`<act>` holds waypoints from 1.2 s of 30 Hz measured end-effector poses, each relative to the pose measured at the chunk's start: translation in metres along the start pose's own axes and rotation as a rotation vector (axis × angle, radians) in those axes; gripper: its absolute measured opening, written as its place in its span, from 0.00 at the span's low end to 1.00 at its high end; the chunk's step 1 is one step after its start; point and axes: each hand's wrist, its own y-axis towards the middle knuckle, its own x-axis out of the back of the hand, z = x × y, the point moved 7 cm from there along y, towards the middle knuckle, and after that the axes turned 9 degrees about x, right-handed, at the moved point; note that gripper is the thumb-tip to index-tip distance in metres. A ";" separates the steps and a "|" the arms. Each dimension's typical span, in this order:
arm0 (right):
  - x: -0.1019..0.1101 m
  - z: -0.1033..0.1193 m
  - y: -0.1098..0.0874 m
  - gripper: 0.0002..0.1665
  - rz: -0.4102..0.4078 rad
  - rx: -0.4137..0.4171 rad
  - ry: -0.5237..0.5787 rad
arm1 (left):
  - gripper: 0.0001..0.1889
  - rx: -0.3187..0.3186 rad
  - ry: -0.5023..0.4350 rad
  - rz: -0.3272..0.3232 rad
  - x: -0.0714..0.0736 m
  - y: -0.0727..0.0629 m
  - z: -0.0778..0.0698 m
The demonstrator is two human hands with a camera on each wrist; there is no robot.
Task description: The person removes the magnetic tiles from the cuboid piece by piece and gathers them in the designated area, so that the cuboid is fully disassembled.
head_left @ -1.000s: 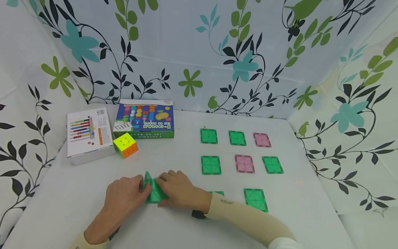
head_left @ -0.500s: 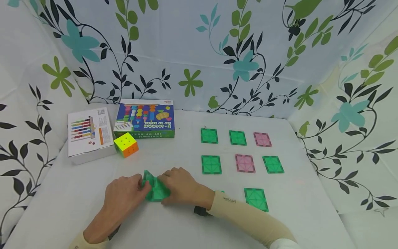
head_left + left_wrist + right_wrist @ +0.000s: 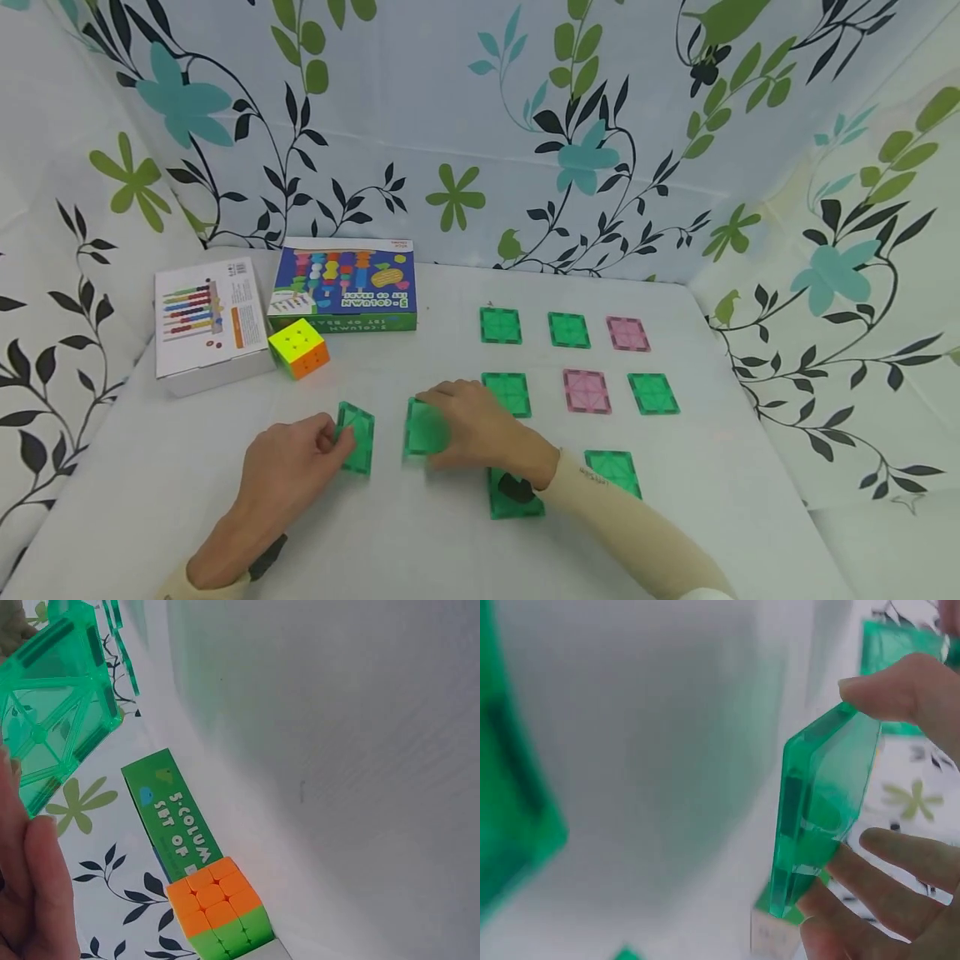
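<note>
My left hand (image 3: 288, 462) pinches a translucent green square magnetic tile (image 3: 357, 440) between thumb and fingers, the tile standing tilted in the head view. In the left wrist view that tile (image 3: 56, 705) shows its dark edge magnets and crossed ribs. To its right, my right hand (image 3: 483, 425) holds a second green magnetic tile (image 3: 422, 427) by its edges. The right wrist view shows this tile (image 3: 825, 802) edge-on, thumb at one end and fingers at the other. A gap separates the two held tiles. A green tile (image 3: 516, 504) lies partly hidden under the right wrist.
More flat tiles lie in rows on the right, green (image 3: 500, 325) and pink (image 3: 587, 392). At the back left are a white box (image 3: 206, 321), a blue and green bead-set box (image 3: 345, 287) and a yellow-orange puzzle cube (image 3: 300, 348). A patterned cloth (image 3: 450, 108) hangs behind the table.
The two green tiles, earlier together between both hands, are now apart. My right hand has moved right with one tile, uncovering more of the tile under its wrist; the left hand keeps the other.
</note>
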 end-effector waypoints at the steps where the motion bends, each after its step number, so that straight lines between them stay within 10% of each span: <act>1: 0.004 -0.004 -0.005 0.48 -0.002 -0.021 0.022 | 0.15 0.002 0.000 0.008 -0.001 0.000 0.001; 10: 0.041 -0.058 -0.086 0.48 -0.086 -0.131 -0.003 | 0.15 -0.013 0.026 0.004 -0.004 0.001 0.001; 22: 0.049 -0.162 -0.231 0.53 0.033 -0.455 -0.023 | 0.14 -0.030 0.012 -0.001 -0.003 0.001 0.001; 36: 0.030 -0.172 -0.288 0.56 0.135 -0.511 -0.025 | 0.14 -0.027 0.012 0.014 -0.008 0.004 0.001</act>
